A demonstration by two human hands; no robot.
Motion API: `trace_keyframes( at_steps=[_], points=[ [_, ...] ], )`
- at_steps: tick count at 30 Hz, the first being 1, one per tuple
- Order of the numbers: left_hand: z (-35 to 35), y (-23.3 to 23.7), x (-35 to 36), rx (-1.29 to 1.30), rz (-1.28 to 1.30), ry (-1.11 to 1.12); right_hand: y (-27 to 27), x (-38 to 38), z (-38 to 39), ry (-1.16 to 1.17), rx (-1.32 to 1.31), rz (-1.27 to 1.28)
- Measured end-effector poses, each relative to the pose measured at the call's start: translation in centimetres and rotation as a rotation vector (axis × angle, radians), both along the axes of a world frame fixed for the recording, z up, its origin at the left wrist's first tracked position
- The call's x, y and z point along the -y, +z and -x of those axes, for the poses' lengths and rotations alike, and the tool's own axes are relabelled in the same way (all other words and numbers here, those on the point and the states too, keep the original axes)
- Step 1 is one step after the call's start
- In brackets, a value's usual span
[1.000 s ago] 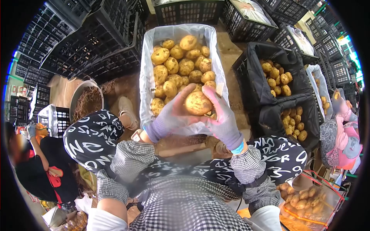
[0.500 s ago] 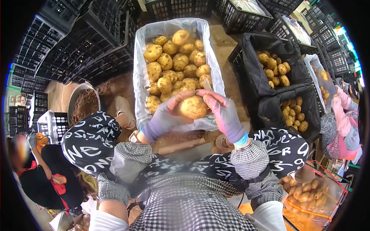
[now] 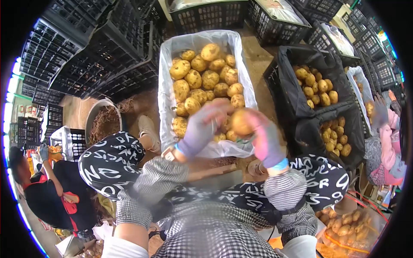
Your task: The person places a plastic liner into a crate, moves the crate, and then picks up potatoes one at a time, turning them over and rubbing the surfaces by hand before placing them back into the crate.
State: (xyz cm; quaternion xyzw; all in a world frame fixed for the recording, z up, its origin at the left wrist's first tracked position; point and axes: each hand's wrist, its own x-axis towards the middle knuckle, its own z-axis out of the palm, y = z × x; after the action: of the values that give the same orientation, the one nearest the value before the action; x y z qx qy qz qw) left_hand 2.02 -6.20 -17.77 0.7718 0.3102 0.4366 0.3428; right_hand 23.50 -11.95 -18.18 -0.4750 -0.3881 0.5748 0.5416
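Moving apart since the last frame, the left hand (image 3: 201, 130) is swinging off the potato (image 3: 241, 122), blurring, so I can't tell whether it's gripping anything. Pinching it alone, the right hand (image 3: 266, 141) is keeping it above the white-lined crate (image 3: 166, 86). It's probably handling firm, fairly light, bruisable; its broad middle is inviting the hold. Counting: one held potato, one white-lined crate, two black-lined crates (image 3: 287, 92).

the single camera rides on the wearer's head, looking forward and steeply down past the checked garment (image 3: 206, 230). it sits fairly near, above and behind the near edge of the white-lined crate (image 3: 165, 81), in a wide, round fisheye view.
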Motion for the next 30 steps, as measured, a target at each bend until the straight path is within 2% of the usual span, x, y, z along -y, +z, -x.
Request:
trace_keyframes(
  at_steps=[1, 2, 3, 5, 6, 7, 8, 10, 13, 16, 17, 18, 19, 21, 24, 26, 28, 30],
  points=[
    [0.1, -0.3, -1.9, 0.019, 0.111, 0.103, 0.4, -0.6, -1.0, -0.093, -0.198, -0.004],
    [0.1, -0.6, -3.8, 0.048, 0.224, 0.203, 1.1, -1.0, -2.4, -0.257, -0.639, 0.051],
    [1.0, -2.1, -6.6, -0.249, 0.099, 0.36, 2.3, -1.4, -4.8, -0.166, -0.808, -0.045],
    [2.5, -1.7, -11.6, -0.78, 0.189, 0.51, 4.3, -2.1, -6.5, -0.254, -0.875, -0.105],
    [3.4, -2.6, -14.4, -0.872, 0.215, 0.585, 4.8, -2.3, -6.3, -0.434, -0.772, -0.068],
    [4.2, -4.3, -16.9, -0.963, 0.241, 0.662, 4.7, -1.9, -5.4, -0.477, -0.649, -0.114],
    [4.9, -6.0, -19.1, -0.992, 0.259, 0.671, 3.4, -1.4, -5.6, -0.377, -0.49, -0.065],
    [5.9, -8.6, -22.2, -1.058, 0.3, 0.681, 4.5, -1.0, -3.7, -0.338, -0.262, 0.048],
    [6.7, -9.0, -23.5, -1.038, 0.226, 0.592, 4.3, -0.7, -3.0, -0.165, -0.092, 0.009],
    [8.5, -7.1, -23.4, -0.096, 0.882, 0.237, 4.2, -0.9, -2.2, -0.104, -0.181, -0.008],
    [9.0, -6.3, -22.9, -0.114, 0.884, 0.216, 3.5, -0.8, -2.1, -0.088, -0.196, -0.048],
    [7.9, -2.6, -18.9, 0.252, 1.107, 0.121, 3.1, -0.9, -1.5, -0.076, -0.165, 0.016],
    [7.3, -1.1, -16.7, 0.417, 1.146, -0.04, 2.9, -1.3, -0.9, -0.063, -0.131, 0.082],
    [5.2, 2.4, -12.0, 0.527, 1.107, -0.232, 1.8, -1.3, 0.0, -0.013, -0.122, 0.16],
    [2.4, 3.1, -6.2, 0.667, 0.995, -0.45, 3.3, -1.5, 2.5, 0.102, -0.04, 0.072],
    [1.0, 3.8, -2.8, 0.461, 0.792, -0.432, 2.8, -1.1, 3.6, 0.149, -0.039, -0.016],
    [0.3, 4.3, -0.7, 0.495, 0.815, -0.388, 3.4, -0.3, 3.3, 0.035, 0.172, -0.188],
    [0.0, 5.1, 1.1, 0.524, 0.895, -0.373, 3.8, -0.2, 2.7, -0.064, 0.845, -0.571]
  ],
)
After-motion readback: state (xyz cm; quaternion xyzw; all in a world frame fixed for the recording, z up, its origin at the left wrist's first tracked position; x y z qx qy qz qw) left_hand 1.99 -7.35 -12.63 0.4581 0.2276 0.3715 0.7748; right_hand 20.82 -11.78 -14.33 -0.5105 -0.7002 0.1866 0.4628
